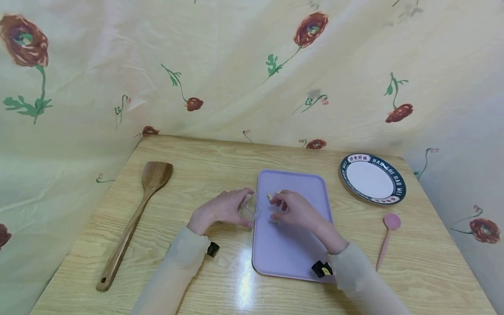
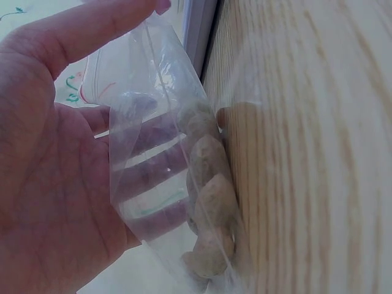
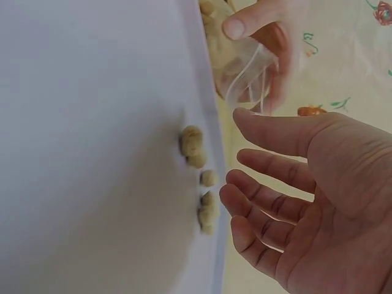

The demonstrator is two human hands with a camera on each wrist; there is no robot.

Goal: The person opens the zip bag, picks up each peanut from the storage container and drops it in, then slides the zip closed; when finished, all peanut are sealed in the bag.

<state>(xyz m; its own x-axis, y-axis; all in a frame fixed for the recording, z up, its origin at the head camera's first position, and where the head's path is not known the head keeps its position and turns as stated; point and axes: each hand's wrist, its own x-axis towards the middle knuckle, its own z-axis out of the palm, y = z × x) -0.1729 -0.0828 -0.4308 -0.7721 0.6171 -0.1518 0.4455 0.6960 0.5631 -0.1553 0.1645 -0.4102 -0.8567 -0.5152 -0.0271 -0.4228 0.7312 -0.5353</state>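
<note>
My left hand (image 1: pixel 224 208) holds a clear plastic bag (image 2: pixel 153 73) beside the left edge of a lilac tray (image 1: pixel 291 180). Inside the bag, several peanuts in their shells (image 2: pixel 211 199) lie along its lower side, close to the wooden table. The bag's opening faces the tray, and the thumb shows at it in the right wrist view. Over the tray is my right hand (image 1: pixel 295 211), its fingers loosely bent and nothing between them. Several more peanuts (image 3: pixel 192 142) rest on the tray just past those fingertips, in a short row in the right wrist view.
A long wooden spatula (image 1: pixel 145 197) lies on the left of the table (image 1: pixel 204 162). To the tray's right are a white plate (image 1: pixel 368 179) with a dark lettered rim and a pink spoon (image 1: pixel 391 222). Flowered cloth (image 1: pixel 236 65) hangs behind and at both sides.
</note>
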